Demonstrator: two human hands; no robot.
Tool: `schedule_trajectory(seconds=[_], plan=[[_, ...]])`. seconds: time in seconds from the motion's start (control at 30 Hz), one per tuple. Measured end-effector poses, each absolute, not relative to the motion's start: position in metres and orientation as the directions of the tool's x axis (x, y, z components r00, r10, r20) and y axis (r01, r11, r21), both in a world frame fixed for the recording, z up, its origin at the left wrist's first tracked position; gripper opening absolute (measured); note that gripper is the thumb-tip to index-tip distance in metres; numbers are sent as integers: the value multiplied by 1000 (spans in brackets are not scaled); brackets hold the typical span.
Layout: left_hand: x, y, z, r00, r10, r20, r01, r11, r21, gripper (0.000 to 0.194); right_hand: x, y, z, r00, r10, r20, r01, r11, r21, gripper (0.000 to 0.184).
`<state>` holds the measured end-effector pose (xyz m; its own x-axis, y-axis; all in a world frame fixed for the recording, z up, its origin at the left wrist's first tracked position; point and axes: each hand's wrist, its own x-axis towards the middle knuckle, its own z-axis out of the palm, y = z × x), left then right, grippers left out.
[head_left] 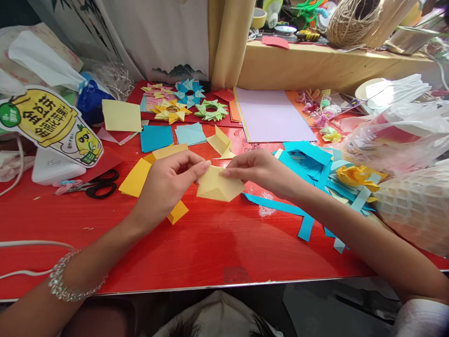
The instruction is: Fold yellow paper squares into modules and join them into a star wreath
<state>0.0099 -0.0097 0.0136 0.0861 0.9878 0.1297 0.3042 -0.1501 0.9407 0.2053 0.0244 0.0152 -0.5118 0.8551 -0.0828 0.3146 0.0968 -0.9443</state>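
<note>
A pale yellow piece of folded paper (220, 185) is held up just over the red table, with slanting creases on its face. My left hand (175, 175) pinches its upper left corner between thumb and fingers. At the upper right edge, my right hand (257, 171) grips the same paper. Beyond my hands lies another folded pale yellow piece (220, 142). Yellow paper sheets (135, 178) and a small folded orange-yellow piece (178, 213) lie beside and partly under my left hand.
Black-handled scissors (101, 185) lie at the left. Blue squares (156, 138), light blue squares (190, 134) and several folded paper rings (211, 111) sit farther back, beside lilac sheets (273, 114). Blue paper strips (277, 203) and scraps lie at the right near a netted bundle (417, 206).
</note>
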Motion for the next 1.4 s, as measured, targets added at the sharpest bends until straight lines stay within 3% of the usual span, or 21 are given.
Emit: schedule_trajectory(seconds=[0.13,0.23,0.33,0.47,0.57,0.77,1.1,1.27,1.4], plan=[[7,-2,12,-62,993,97,40,-95,995,12,208,33,9,-385,923,10,24,21,-1000,31],[8,0,10,-106,993,44,-47,-49,998,10,204,31,5,-465,885,14,-84,-28,-996,34],[12,-4,8,-27,1000,16,-23,-17,1000,12,196,21,4,-545,838,-39,-55,-83,-995,34],[15,-12,8,160,987,-22,127,1,992,14,193,13,7,-507,859,-74,-23,-100,-995,32],[15,-14,11,209,977,-32,182,-7,983,14,195,14,10,-536,839,-95,18,-101,-995,29],[15,-13,12,234,971,-45,215,-6,977,18,196,18,13,-550,817,-172,78,-154,-985,26],[17,-8,8,176,975,-133,142,109,984,24,195,13,11,-516,855,-60,-60,-105,-993,29],[17,-12,8,226,967,-114,204,68,977,24,193,10,13,-468,881,-66,-1,-75,-997,27],[16,-14,8,206,978,-17,248,-36,968,20,192,10,14,-455,885,-99,59,-81,-995,27]])
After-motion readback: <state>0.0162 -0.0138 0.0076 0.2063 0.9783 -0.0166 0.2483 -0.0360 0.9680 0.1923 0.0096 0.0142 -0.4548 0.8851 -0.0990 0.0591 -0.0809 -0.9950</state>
